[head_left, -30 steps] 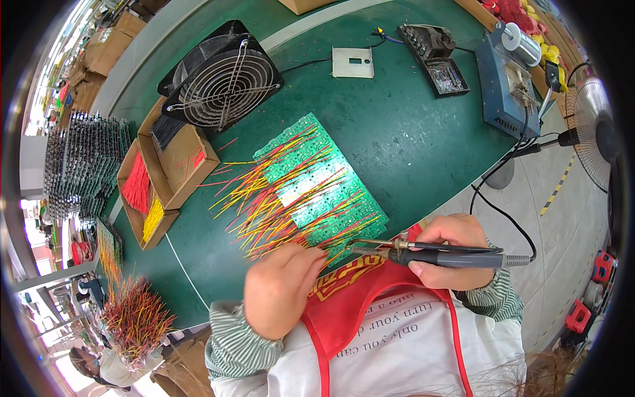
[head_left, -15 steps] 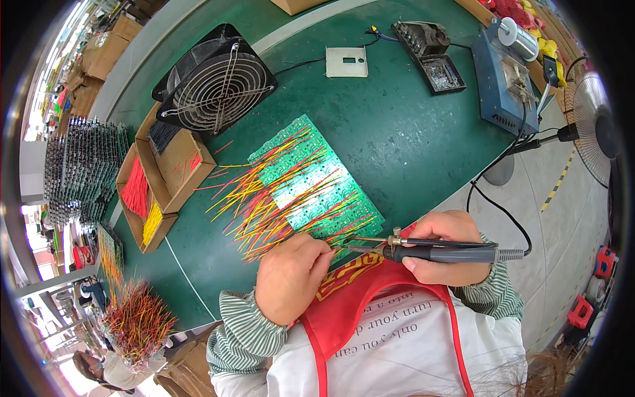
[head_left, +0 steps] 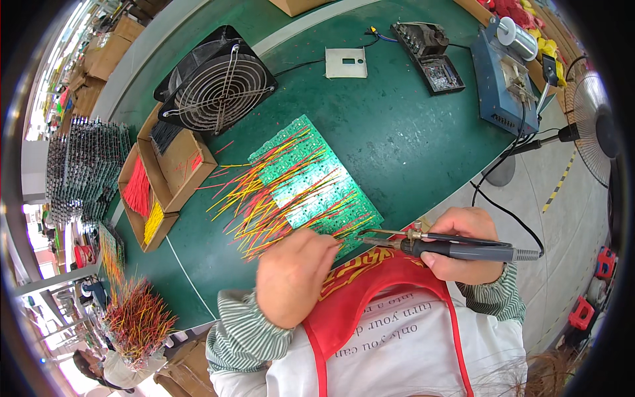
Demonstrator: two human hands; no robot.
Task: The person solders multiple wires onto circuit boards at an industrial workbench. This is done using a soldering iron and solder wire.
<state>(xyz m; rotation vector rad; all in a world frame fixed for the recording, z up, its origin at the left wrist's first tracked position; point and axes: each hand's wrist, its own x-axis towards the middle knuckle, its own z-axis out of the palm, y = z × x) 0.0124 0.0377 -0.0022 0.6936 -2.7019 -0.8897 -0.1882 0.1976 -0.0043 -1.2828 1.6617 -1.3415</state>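
My right hand [head_left: 468, 225] is closed around a soldering iron [head_left: 463, 251] with a dark grey handle and a thin metal feed tube clamped along it. The iron's tip points left over the near corner of a green circuit board panel [head_left: 334, 165]. Many red and yellow wires [head_left: 278, 198] stick out across the panel and off its left side. My left hand [head_left: 291, 278] rests at the panel's near edge, fingers pinched together by the wire ends. Whatever is between those fingertips is hidden. A gap separates the iron's tip from the left fingers.
Cardboard trays [head_left: 173, 198] of red, yellow and black wires lie left, below a black fan [head_left: 218, 86]. Stacked boards [head_left: 86, 172] and a wired bundle [head_left: 139, 321] stand farther left. At the back right are a dark parts box [head_left: 440, 73] and a blue soldering station [head_left: 499, 86] with a solder spool.
My right hand has drawn the soldering iron to the right and slightly up, away from my left fingers. The left hand has shifted only a little; the panel stays put.
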